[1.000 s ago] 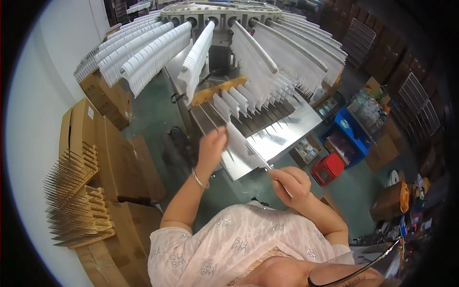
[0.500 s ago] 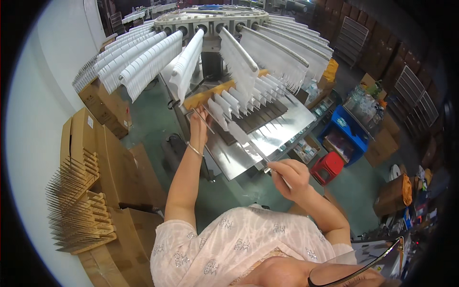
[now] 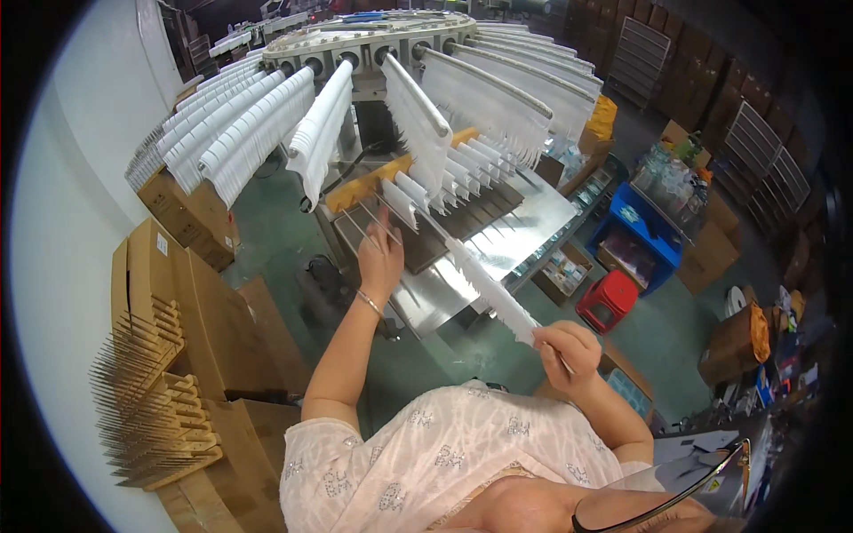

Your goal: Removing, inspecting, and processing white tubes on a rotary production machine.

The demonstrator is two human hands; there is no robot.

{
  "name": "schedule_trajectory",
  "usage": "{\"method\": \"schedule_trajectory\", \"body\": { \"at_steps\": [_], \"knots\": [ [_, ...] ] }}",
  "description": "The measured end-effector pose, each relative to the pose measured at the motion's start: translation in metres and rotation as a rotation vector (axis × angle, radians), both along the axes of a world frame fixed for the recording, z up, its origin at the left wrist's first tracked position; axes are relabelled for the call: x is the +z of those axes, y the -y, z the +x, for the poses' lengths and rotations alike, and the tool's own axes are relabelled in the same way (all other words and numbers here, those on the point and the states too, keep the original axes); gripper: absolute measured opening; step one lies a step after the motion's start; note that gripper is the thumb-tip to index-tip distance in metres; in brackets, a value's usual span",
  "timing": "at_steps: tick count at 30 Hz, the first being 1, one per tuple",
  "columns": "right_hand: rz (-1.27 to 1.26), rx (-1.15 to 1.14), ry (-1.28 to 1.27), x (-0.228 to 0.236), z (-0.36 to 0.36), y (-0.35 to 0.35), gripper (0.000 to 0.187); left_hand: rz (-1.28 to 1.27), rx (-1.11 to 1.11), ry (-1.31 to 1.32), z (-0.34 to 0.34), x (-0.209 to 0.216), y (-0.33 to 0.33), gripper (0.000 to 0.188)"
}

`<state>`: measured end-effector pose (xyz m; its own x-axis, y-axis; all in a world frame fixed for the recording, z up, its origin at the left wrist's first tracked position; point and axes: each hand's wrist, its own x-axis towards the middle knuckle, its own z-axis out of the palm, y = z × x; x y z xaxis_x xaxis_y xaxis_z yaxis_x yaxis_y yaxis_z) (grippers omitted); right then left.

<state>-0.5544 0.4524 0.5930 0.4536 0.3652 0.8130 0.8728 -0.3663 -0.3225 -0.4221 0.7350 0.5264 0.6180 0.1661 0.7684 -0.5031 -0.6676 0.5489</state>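
My right hand (image 3: 569, 351) is closed round the near end of a thin rod that slants up toward the table. White strip-like pieces (image 3: 493, 289) are threaded along this rod, bunched down to my fingers. My left hand (image 3: 382, 255) is at the table's near left, its fingers bent round a thin metal rod among bare rods, the index finger pointing up. A wooden bar (image 3: 360, 188) holds these rods, and several others on it carry white pieces (image 3: 458, 173). Above hangs a long arm (image 3: 418, 102) draped with white pieces.
A round machine (image 3: 373, 35) with many draped arms spreads over the table (image 3: 435, 298). Cardboard boxes (image 3: 222, 329) and wooden racks of metal spikes (image 3: 160, 400) are at the left. A red stool (image 3: 608, 300) and a blue bin (image 3: 635, 240) stand at the right.
The white pieces have come down the rod to my right hand, which has moved slightly right and nearer. My left hand has shifted a little toward me. The view has moved slightly.
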Motion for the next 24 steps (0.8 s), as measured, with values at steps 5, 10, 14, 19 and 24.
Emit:
{"method": "schedule_trajectory", "body": {
  "at_steps": [5, 10, 14, 19, 24],
  "knots": [
    [0.071, 0.043, -0.146, 0.008, 0.033, -0.033, 0.014, 0.136, 0.089, -0.108, 0.016, 0.01, 0.008, 0.059],
    [0.222, 0.139, -0.517, -0.001, 0.028, -0.04, 0.012, 0.221, 0.074, 0.023, 0.014, 0.009, 0.008, 0.065],
    [0.335, 0.204, -0.479, -0.003, 0.013, -0.035, 0.018, 0.287, 0.068, 0.089, -0.005, -0.001, 0.006, 0.062],
    [0.628, 0.088, -0.53, -0.028, -0.006, -0.003, 0.012, 0.226, -0.009, -0.13, -0.036, 0.007, 0.044, 0.06],
    [1.06, -0.228, -0.681, -0.051, -0.026, 0.055, 0.007, 0.225, -0.341, -0.042, -0.057, 0.02, 0.074, 0.035]
  ]
}}
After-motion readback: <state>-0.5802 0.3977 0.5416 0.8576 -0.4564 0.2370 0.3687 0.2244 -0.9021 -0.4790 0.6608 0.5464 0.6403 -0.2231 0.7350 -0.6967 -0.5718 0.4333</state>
